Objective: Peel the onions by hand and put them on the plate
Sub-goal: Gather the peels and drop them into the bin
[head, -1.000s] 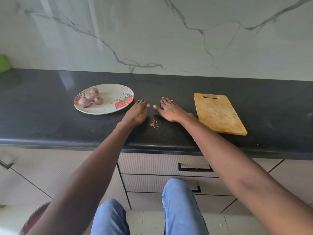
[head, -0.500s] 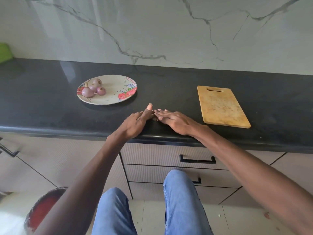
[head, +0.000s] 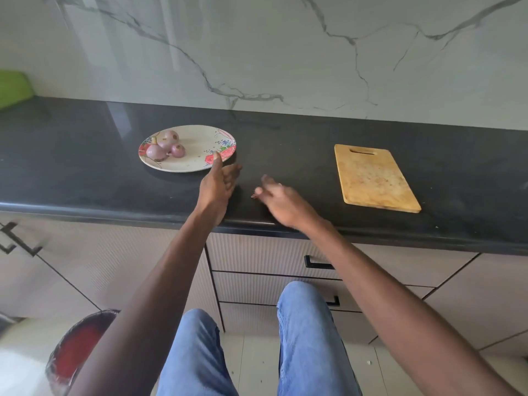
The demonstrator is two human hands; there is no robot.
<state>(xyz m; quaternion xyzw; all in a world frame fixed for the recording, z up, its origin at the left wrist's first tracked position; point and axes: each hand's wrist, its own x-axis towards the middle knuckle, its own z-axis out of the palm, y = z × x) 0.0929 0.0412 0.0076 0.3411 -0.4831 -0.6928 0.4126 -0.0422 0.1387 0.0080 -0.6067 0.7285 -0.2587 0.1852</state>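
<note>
We see three peeled onions (head: 166, 145) lying together on the left part of a floral plate (head: 197, 161), which stands on the black countertop (head: 85, 167). They are well apart from the fingers of both hands, to the left of them and farther from the counter edge. Our left hand (head: 218, 182) is held on its edge, palm facing right, fingers straight and a little spread; it holds nothing. Its thumb tip lies over the near right rim of the plate, but we cannot tell if it touches the rim. Our right hand (head: 281, 200) is just to the right of the left one, above the counter near its front edge. It is blurred, the fingers look loosely stretched, and we cannot tell if they hold anything. Small reddish peel scraps (head: 253, 196) lie beside its fingertips. A wooden cutting board (head: 374, 178) lies to the right of the right hand, apart from it.
</note>
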